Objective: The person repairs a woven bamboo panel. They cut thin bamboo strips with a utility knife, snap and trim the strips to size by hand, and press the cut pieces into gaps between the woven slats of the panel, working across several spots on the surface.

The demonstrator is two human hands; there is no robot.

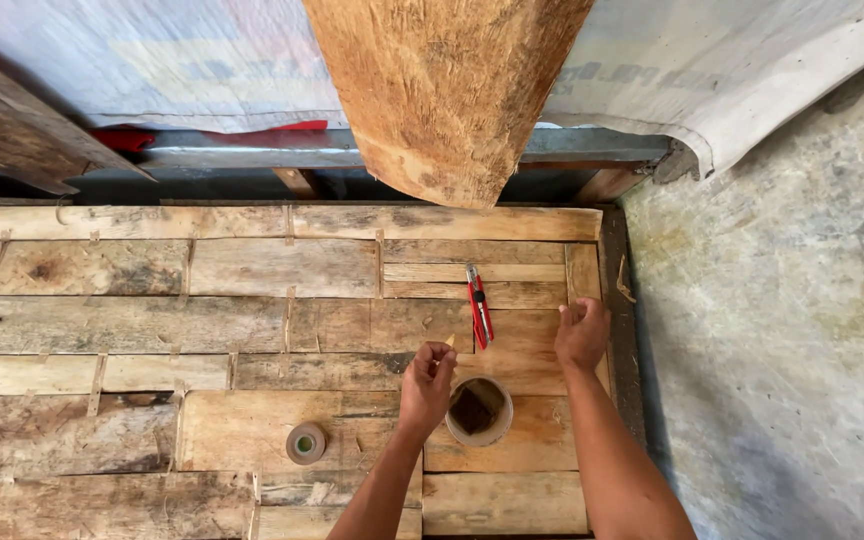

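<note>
Two hands over a patchwork wooden tabletop [152,330], small stick pinched in the left.

Left hand [427,385] closed on a thin light stick [449,342], just above a round container [479,411] with a dark block inside. Right hand [582,335] loosely curled, empty, near red pliers [479,306]. Tape roll [305,442] lying further left.

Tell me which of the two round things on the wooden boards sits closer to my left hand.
The open round container with something dark inside, right beside your left hand. The small tape roll lies farther away to the left, flat on the wooden boards.
</note>
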